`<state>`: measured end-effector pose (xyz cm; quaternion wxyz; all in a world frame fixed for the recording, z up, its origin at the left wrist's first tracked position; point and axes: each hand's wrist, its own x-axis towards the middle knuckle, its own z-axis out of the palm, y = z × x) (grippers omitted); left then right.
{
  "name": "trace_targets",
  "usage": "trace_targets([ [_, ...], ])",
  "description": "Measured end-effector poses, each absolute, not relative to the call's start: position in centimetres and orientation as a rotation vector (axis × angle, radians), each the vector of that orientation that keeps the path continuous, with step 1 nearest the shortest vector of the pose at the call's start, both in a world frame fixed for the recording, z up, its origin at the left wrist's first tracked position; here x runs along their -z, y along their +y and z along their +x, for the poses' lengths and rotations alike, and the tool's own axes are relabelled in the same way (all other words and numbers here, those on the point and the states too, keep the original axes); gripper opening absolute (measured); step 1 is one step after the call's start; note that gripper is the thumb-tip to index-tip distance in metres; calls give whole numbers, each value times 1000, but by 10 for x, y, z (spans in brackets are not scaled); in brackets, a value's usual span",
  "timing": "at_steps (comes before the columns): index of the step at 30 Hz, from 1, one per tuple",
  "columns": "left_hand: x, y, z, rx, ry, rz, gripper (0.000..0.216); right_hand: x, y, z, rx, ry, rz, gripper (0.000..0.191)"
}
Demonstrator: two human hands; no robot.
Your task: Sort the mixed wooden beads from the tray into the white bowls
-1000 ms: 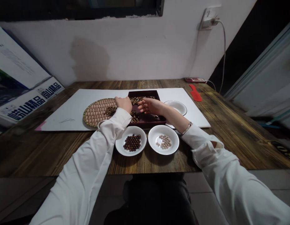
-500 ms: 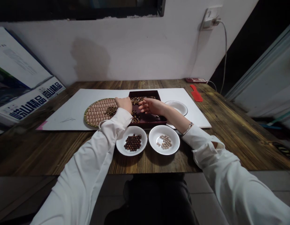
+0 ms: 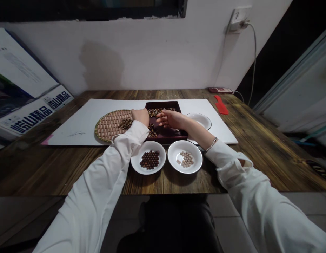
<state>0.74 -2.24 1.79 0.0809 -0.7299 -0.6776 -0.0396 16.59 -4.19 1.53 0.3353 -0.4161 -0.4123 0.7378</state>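
Observation:
My left hand (image 3: 140,117) is bent down over the left side of a dark red box (image 3: 168,137), beside the oval woven tray (image 3: 107,124). Its fingers are curled, with their tips hidden behind the hand. Inside the box, my right hand (image 3: 170,119) hovers palm inward, fingers loosely curved and apart, with nothing visible in them. Small mixed beads (image 3: 160,111) lie along the box's back and left parts. On the tray's right half sits a pile of brownish beads (image 3: 125,123).
Nearest me stand a white bowl (image 3: 133,165) of dark brown beads and a second white bowl (image 3: 175,168) of pale beads. A third white dish (image 3: 202,119) is behind my right wrist. A red comb (image 3: 221,106) and a phone (image 3: 220,90) lie back right; a printed box (image 3: 26,116) stands left.
Both hands stay almost where they were over the box. The whole view has shifted very slightly; no bead visibly moves.

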Motion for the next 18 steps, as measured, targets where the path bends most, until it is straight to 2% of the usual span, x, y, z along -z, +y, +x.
trace_targets([
  [18,-15,-20,8,84,-1991,-2248,45,-8,-37,169,-1949,-1118,-1042,31],
])
